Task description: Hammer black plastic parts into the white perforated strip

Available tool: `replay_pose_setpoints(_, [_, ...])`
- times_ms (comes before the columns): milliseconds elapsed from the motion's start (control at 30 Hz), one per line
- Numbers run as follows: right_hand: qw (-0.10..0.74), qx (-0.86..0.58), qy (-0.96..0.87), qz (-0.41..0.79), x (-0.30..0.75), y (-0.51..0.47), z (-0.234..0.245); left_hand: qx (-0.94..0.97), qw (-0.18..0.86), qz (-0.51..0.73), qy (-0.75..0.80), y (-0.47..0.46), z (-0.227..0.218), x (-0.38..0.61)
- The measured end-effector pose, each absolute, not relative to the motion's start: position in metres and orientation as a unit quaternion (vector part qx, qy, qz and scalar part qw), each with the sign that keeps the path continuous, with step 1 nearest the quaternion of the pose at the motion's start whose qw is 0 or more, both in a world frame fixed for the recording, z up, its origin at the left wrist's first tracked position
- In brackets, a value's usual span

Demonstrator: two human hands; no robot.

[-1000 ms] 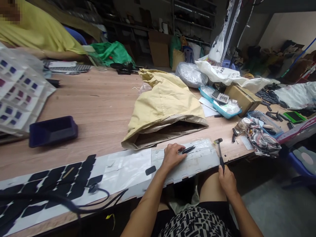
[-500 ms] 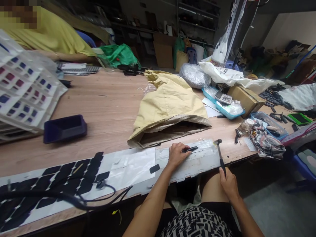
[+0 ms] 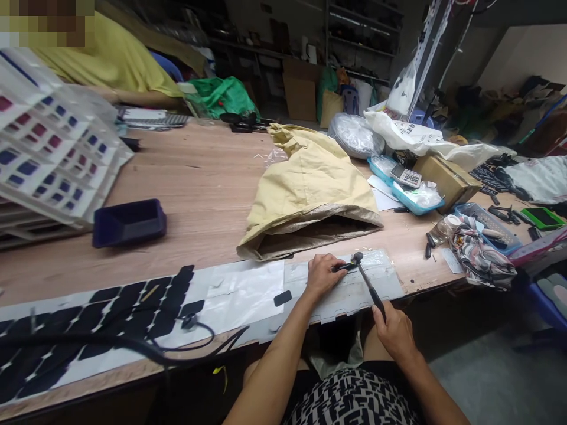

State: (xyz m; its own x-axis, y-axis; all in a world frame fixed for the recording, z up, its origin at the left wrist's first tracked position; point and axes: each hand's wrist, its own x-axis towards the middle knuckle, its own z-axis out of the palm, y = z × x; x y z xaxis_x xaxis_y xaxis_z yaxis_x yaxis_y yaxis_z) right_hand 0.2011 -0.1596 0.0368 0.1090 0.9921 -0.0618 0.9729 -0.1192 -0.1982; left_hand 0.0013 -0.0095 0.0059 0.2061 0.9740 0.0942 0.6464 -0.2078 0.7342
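My left hand [image 3: 322, 273] is closed on a thin black strip [image 3: 344, 266] and presses it onto a long white panel [image 3: 248, 292] at the near edge of the wooden table [image 3: 195, 195]. My right hand [image 3: 393, 332] grips the handle of a small hammer [image 3: 367, 282]. The hammer's head rests on the free end of the strip, just right of my left fingers. A small black pad [image 3: 282, 298] lies on the panel left of my left wrist.
An open yellow sack [image 3: 305, 189] lies behind the panel. A dark blue tray [image 3: 128, 222] and stacked white trays [image 3: 48, 159] stand at left. Black pads and a cable [image 3: 110, 345] cover the panel's left end. Boxes, a calculator [image 3: 408, 176] and cloth crowd the right. A person in yellow sits far left.
My right hand swung the hammer left, bringing its head from the panel's right end onto the strip's tip. My left hand stayed on the strip. The camera shifted slightly left.
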Motion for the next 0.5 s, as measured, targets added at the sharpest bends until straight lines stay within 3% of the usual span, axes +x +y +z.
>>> replay_pose_setpoints(500, [0.030, -0.721, -0.688, 0.079, 0.191, -0.159, 0.040, 0.722, 0.296, 0.286, 0.557, -0.009, 0.011, 0.002])
